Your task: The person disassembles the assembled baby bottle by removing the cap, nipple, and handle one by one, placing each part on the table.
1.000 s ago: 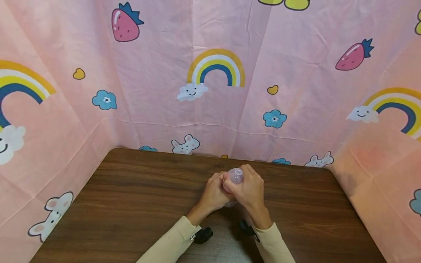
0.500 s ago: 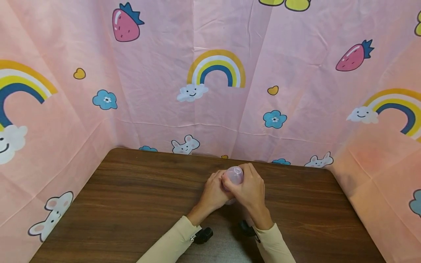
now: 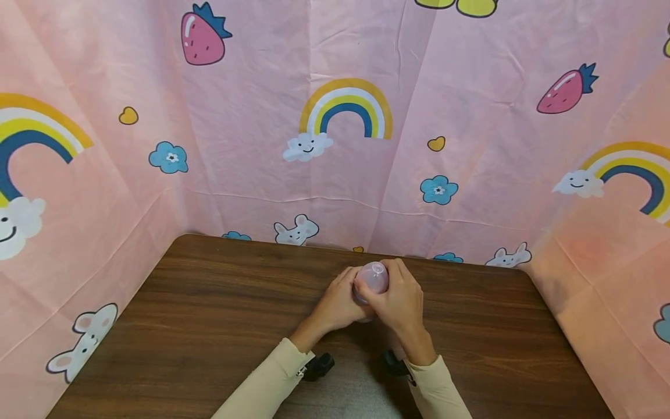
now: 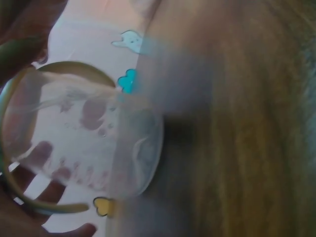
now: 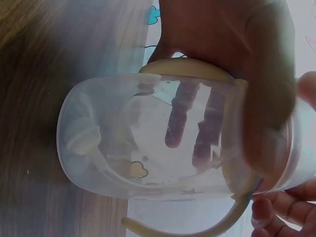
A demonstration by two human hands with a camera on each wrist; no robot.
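A clear sippy cup stands nearly upright between both hands, its base low over the table. Through its wall in the right wrist view I see a bent straw ending in a weighted ball. Cream-coloured handles curve out from its collar, and faint printed figures mark the body in the left wrist view. My left hand grips the cup around the collar. Higher up, my right hand holds the translucent domed lid between thumb and fingers. Much of the body is hidden in the head view.
A dark wood-grain table lies under the hands. Pink curtain with cartoon prints encloses its back and sides. Black wrist-worn devices sit below the cream sleeves.
The domed lid shows a little more above the right thumb, and the left wrist has shifted slightly left. Both hands keep their hold on the cup.
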